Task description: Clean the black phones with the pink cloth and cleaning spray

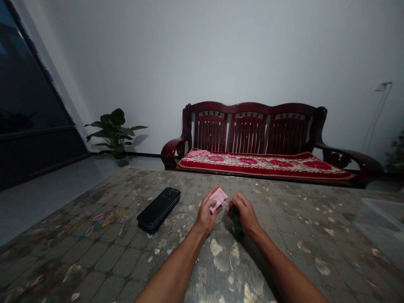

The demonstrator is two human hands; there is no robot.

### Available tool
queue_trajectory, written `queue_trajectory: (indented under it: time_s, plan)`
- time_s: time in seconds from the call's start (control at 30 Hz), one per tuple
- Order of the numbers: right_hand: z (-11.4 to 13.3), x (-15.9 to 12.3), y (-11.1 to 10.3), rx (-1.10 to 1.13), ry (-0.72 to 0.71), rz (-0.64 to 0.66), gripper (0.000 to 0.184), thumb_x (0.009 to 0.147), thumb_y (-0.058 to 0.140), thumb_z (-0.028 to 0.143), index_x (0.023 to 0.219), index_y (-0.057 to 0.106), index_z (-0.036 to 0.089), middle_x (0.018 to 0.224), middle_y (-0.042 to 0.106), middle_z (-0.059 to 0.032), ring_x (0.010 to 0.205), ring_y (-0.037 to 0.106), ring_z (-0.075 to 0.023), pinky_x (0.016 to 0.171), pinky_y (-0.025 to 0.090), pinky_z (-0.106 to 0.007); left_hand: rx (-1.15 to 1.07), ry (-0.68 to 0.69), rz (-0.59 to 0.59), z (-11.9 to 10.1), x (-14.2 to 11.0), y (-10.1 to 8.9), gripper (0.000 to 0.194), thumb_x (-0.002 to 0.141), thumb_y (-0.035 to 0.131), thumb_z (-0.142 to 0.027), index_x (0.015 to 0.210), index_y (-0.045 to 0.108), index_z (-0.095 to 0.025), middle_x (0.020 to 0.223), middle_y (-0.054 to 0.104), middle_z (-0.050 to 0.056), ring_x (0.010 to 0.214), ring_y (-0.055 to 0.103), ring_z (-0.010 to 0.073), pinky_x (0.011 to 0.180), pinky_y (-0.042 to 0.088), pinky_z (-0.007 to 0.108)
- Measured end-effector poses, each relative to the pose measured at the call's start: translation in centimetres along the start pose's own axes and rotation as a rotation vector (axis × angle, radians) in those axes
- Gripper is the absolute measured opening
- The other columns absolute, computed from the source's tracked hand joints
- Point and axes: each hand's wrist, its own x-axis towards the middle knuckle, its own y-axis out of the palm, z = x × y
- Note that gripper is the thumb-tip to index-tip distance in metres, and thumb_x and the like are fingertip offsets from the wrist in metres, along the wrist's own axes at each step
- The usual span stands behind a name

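My left hand (207, 213) is closed on a small folded pink cloth (219, 199), with the thumb pressed over its near side. Just to the right, my right hand (244, 210) is held with its fingers curled in and the thumb against them. Whatever those fingers may hold is hidden. Beneath that hand lies a dark greenish patch (237, 225), too dim to tell whether it is an object or shadow. The hands are close together but apart, over the patterned tablecloth (221, 261).
Left of my hands lies a stack of dark phones (159, 208). Several coloured loops (107, 220), like hair ties, are scattered farther left. A clear plastic box (378, 223) is at the right edge. Beyond the table stand a wooden bench (249, 130) and a potted plant (115, 130).
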Motion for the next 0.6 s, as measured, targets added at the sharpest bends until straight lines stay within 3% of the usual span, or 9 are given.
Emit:
queue_trajectory:
  time_s: [0.6]
  plan:
    - [0.95,-0.24,-0.13,-0.059,0.034,-0.026,0.024,0.081,0.057,0.047,0.075,0.049,0.025,0.058,0.062,0.0022,0.054,0.057,-0.0192,0.054,0.043,-0.030,0.038,-0.001,0.041,0.48,0.02,-0.31,0.064,0.061,0.061,-0.014,0.124,0.071,-0.020,0.114,0.075,0.008,0.114,0.064,0.0255,0.099,0.048,0.033]
